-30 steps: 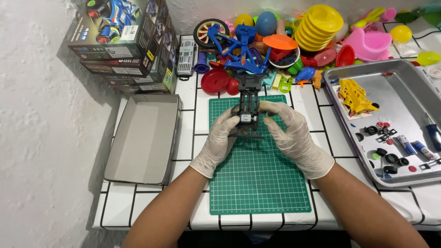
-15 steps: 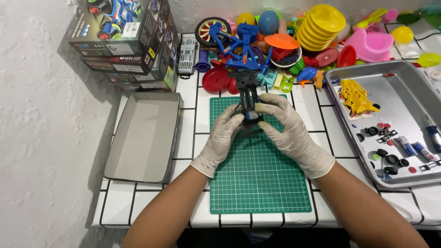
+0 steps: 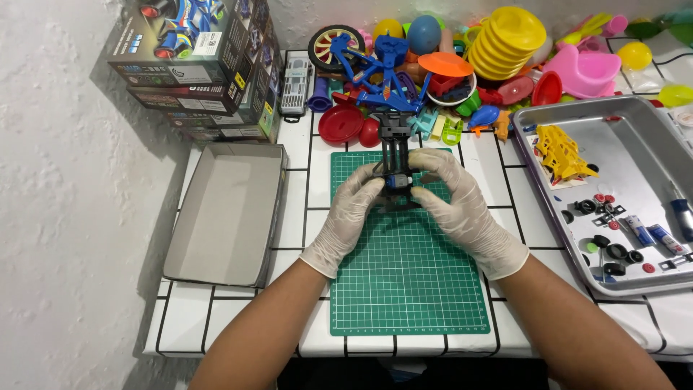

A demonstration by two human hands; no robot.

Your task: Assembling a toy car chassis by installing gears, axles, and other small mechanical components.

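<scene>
Counts on the tabletop (image 3: 296, 209)

Two gloved hands, left (image 3: 348, 217) and right (image 3: 462, 209), share one dark chassis (image 3: 395, 162). One green mat (image 3: 404, 267) lies under them. One open grey box (image 3: 229, 211) sits to the left, and behind it one stack of three printed boxes (image 3: 198, 65). One metal tray (image 3: 628, 195) stands to the right; in it are one yellow part frame (image 3: 559, 152), roughly seven black tyres (image 3: 617, 251), several small red hubs and two blue-and-white cells (image 3: 650, 235). Behind the mat: one spoked wheel (image 3: 333, 47), one blue frame (image 3: 382, 72), one stack of yellow discs (image 3: 505, 40), one pink potty (image 3: 588, 68); the remaining toys are too jumbled to count.
</scene>
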